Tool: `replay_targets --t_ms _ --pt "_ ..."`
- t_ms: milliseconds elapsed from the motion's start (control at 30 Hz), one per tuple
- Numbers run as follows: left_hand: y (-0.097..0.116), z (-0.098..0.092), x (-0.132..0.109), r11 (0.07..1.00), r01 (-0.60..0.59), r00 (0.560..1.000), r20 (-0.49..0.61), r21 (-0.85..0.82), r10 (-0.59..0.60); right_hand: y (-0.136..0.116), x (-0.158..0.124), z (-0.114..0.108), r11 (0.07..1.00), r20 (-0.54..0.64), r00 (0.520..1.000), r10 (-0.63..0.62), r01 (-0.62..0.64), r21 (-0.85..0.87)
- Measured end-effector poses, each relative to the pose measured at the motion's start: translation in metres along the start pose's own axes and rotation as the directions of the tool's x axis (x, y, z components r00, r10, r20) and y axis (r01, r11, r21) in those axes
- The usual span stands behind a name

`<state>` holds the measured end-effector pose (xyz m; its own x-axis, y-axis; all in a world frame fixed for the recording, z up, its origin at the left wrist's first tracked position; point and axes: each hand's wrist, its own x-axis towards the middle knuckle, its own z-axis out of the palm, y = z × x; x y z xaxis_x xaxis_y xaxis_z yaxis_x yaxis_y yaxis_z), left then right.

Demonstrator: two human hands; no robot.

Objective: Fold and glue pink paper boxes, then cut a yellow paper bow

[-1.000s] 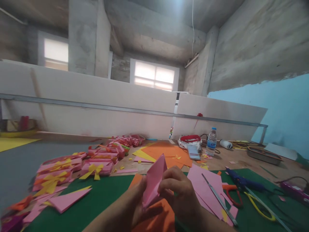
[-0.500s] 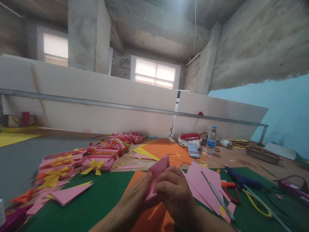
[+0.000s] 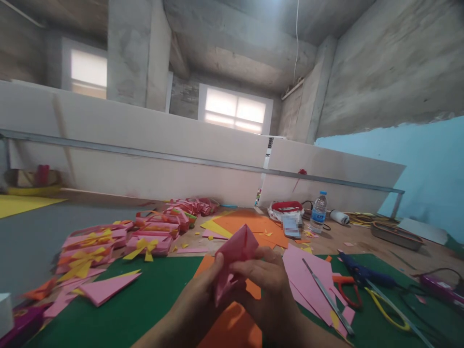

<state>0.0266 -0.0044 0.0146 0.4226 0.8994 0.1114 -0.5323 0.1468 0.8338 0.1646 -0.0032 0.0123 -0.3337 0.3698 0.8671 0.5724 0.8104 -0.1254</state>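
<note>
Between both hands is a folded piece of pink paper, its pointed corner tilted up. My left hand grips it from the left, thumb pressed against its face. My right hand has its fingers curled at the paper's right edge and lower opening. Orange paper lies under my hands on the green mat. Pink sheets lie to the right, with tweezers across them. On the left of the mat is another folded pink paper.
Pink paper baskets with yellow bows stand at the left. Scissors with orange handles, a blue glue gun and yellow-handled scissors lie at right. A water bottle and a tray stand farther back.
The pink paper has been turned and tilted in my hands, so its inner fold and lower opening show more. My right fingers have shifted slightly along its right side.
</note>
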Motion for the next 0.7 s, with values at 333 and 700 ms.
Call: replay_targets --t_ms 333,700 --pt "0.003 -0.012 -0.011 0.998 0.021 0.996 -0.082 0.053 -0.016 0.008 0.007 -0.010 0.999 -0.075 0.997 0.011 -0.014 -0.031" --pt "0.009 -0.005 -0.008 0.891 -0.193 0.977 -0.003 0.410 0.213 0.015 0.006 -0.009 0.993 0.007 0.995 0.098 -0.098 0.069"
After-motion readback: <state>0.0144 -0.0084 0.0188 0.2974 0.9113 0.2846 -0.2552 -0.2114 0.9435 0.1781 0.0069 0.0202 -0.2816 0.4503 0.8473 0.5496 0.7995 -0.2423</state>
